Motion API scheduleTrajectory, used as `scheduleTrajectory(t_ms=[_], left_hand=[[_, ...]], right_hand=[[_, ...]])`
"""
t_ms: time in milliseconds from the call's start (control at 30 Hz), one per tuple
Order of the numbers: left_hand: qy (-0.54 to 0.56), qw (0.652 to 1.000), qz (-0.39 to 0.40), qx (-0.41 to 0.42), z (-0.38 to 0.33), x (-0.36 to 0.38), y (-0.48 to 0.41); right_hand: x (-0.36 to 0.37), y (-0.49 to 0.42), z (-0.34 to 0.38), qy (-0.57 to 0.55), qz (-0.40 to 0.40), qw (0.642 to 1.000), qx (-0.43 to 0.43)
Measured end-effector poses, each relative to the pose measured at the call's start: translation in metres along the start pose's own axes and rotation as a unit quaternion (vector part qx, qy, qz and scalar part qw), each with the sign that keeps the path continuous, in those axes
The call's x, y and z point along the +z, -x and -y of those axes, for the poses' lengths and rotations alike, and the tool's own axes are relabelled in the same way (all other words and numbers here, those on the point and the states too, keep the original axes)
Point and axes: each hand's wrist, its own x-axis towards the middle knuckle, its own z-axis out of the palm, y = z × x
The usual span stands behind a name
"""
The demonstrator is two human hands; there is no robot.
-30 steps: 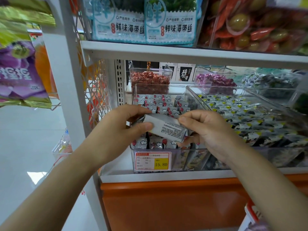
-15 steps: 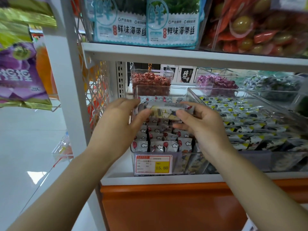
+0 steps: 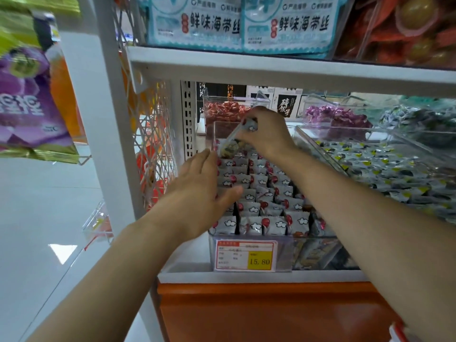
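Now | I log right hand (image 3: 266, 134): fingers pinching packet (image 3: 230, 144), above rear of bin (image 3: 283, 253) | left hand (image 3: 199, 193): fingers straight, holding nothing, over bin's left wall

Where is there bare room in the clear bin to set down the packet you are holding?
The back of the clear bin, behind the packet rows, looks bare, under the right hand holding the packet. The rows themselves are packed tight. Bare shelf lies left of the bin.
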Motion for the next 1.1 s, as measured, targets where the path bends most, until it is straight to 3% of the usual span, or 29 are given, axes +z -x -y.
scheduleTrajectory(t_ms=[167, 267, 333, 533, 733, 833, 967, 1100], left_hand=[[0.019, 1.000, 0.007, 0.008, 0.003, 0.001, -0.001], [0.029, 0.999, 0.013, 0.011, 0.004, 0.002, -0.001], [0.040, 0.999, 0.012, 0.012, 0.004, 0.003, -0.001], [0.060, 0.998, 0.017, 0.013, 0.004, 0.003, 0.000], [0.070, 0.997, 0.017, 0.019, 0.005, 0.005, -0.001], [0.075, 0.997, 0.017, 0.020, 0.006, 0.005, -0.001], [0.074, 0.997, 0.008, 0.019, 0.006, 0.006, 0.000], [0.090, 0.995, -0.026, 0.017, 0.004, 0.007, 0.002]], right_hand=[[0.019, -0.015, 0.000, 0.063, 0.093, 0.994, -0.015], [0.031, -0.015, -0.003, 0.129, 0.209, 0.969, -0.023], [0.035, -0.017, -0.006, 0.150, 0.241, 0.959, -0.022], [0.030, -0.038, -0.007, 0.059, 0.140, 0.988, 0.022], [0.053, -0.046, -0.007, 0.251, 0.136, 0.958, -0.012], [0.060, -0.044, -0.005, 0.258, 0.117, 0.959, -0.019], [0.046, -0.042, -0.004, 0.097, 0.070, 0.993, 0.017], [0.017, -0.025, 0.004, -0.046, -0.033, 0.998, 0.028]])
